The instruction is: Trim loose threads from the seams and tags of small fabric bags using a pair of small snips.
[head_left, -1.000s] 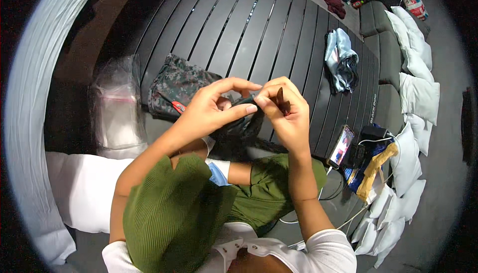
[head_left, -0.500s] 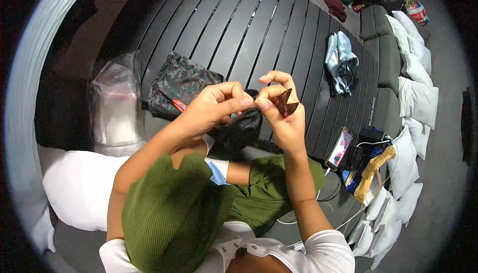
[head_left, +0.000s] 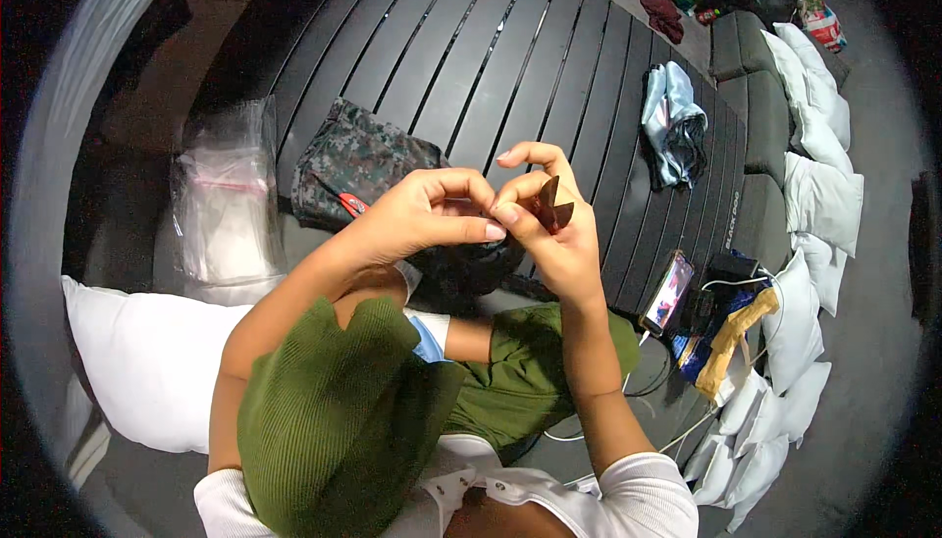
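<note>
My left hand (head_left: 442,212) is closed in a pinch, thumb against forefinger. Whatever lies between those fingertips is too small to make out. Right beside it, my right hand (head_left: 557,234) has its thumb and forefinger pressed together, almost touching the left fingertips. Out of its curled fingers stick the two dark pointed tips of a small tool with some red at its base, which looks like thread snips (head_left: 552,209). Below the hands is a bunched black cloth (head_left: 471,263), partly hidden. A folded camouflage cloth (head_left: 358,155) with a red patch lies just beyond my left hand.
A slatted dark table (head_left: 471,57) stretches ahead, with a light blue and black folded cloth (head_left: 673,126) on it. Clear plastic bags (head_left: 226,214) lie left. A lit phone (head_left: 669,293) with cables stands right, near a row of white cushions (head_left: 819,200). A white pillow (head_left: 147,366) sits near left.
Both hands stay close together at the same height. My left thumb has dropped slightly, and the right hand has shifted a little left, turning the dark pointed tips more upright.
</note>
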Demonstrator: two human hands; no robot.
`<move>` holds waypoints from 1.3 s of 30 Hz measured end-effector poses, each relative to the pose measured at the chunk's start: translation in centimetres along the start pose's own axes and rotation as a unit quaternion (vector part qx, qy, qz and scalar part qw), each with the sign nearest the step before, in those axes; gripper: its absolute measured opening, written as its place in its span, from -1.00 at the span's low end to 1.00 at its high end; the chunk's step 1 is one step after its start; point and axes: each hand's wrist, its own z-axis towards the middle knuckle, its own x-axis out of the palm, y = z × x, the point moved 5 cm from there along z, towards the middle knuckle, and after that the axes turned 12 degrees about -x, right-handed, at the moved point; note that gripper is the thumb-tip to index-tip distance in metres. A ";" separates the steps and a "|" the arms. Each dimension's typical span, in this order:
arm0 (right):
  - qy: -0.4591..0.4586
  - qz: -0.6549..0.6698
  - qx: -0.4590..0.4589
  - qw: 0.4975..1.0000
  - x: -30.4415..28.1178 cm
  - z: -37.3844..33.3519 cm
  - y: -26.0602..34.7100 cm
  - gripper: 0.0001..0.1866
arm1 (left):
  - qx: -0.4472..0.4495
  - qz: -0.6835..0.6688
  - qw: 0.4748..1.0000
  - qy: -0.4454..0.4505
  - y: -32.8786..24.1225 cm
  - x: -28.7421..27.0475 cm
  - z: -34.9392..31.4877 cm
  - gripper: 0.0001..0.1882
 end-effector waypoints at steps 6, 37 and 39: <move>0.028 -0.025 0.016 0.999 -0.2 -0.1 -0.4 -0.95 | -0.035 -0.057 0.997 0.029 0.3 0.1 -0.3 -0.91; 0.011 -0.201 -0.133 0.970 0.3 -0.1 -0.3 -0.88 | 0.080 0.268 0.932 -0.230 -1.4 -0.8 -1.7 -0.84; 0.000 -0.202 -0.133 0.970 0.2 -0.1 -0.3 -0.88 | 0.163 0.326 0.903 -0.229 -2.0 -0.6 -1.8 -0.85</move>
